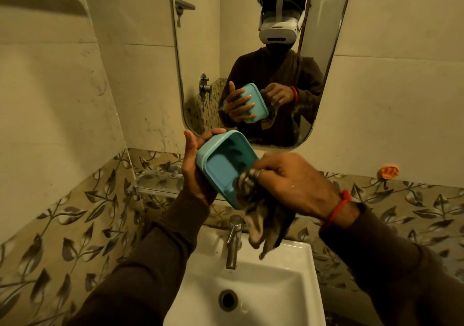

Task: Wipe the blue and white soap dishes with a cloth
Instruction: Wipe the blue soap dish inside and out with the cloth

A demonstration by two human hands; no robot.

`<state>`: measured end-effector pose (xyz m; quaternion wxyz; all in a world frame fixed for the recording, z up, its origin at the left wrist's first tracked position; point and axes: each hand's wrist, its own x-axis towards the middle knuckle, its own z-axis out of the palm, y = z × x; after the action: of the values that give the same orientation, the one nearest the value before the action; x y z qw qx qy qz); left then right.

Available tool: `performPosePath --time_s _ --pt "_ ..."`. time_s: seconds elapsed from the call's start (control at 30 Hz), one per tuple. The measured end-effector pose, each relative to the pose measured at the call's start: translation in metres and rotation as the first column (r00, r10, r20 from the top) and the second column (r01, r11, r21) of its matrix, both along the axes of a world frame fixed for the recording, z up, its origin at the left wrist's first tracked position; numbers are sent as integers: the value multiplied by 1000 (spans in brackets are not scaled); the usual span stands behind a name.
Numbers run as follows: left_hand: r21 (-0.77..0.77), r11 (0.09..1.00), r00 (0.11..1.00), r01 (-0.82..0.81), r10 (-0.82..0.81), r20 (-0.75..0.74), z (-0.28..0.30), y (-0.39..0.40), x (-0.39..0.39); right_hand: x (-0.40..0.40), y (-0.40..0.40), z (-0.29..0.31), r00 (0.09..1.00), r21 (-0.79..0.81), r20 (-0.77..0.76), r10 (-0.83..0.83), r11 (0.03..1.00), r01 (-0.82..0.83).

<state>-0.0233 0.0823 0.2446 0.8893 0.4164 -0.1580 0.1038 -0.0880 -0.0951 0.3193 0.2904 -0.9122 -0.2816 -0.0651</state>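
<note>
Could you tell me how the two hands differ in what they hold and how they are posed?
The left hand grips the blue soap dish from behind, fingers spread along its edge, while the right hand is bunched around the cloth, pressing it into the dish's inside. The left hand steadies; the right hand does the wiping. The right wrist wears a red thread; the left shows none. Both are raised above the sink and wear dark sleeves.

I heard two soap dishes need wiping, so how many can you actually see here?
1. The blue soap dish is held tilted above the sink in the left hand; the mirror merely reflects it. No white dish shows; it may be out of view.
</note>
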Motion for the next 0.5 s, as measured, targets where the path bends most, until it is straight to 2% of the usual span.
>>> performPosePath --time_s 0.07,0.13,0.2,0.27,0.37,0.5 --pt "-60 998 1000 -14 13 -24 -3 3 0 -1 -10 10 999 238 18 -42 971 37" --pt "-105 994 999 -12 7 -50 -3 2 -1 3 -14 14 999 337 -3 -50 940 48" --pt "-110 994 997 12 -21 -79 0 -5 -4 5 -9 13 998 279 39 -59 959 45" --pt "-118 993 994 31 -42 -100 5 -13 -6 6 -2 5 988 114 138 -65 992 50" --pt "-132 991 995 15 -28 -98 3 -20 -7 10 14 -10 961 -97 271 -58 991 88" --pt "-105 994 994 25 -36 -100 1 -33 -10 14 33 -30 960 -80 279 -28 995 53"
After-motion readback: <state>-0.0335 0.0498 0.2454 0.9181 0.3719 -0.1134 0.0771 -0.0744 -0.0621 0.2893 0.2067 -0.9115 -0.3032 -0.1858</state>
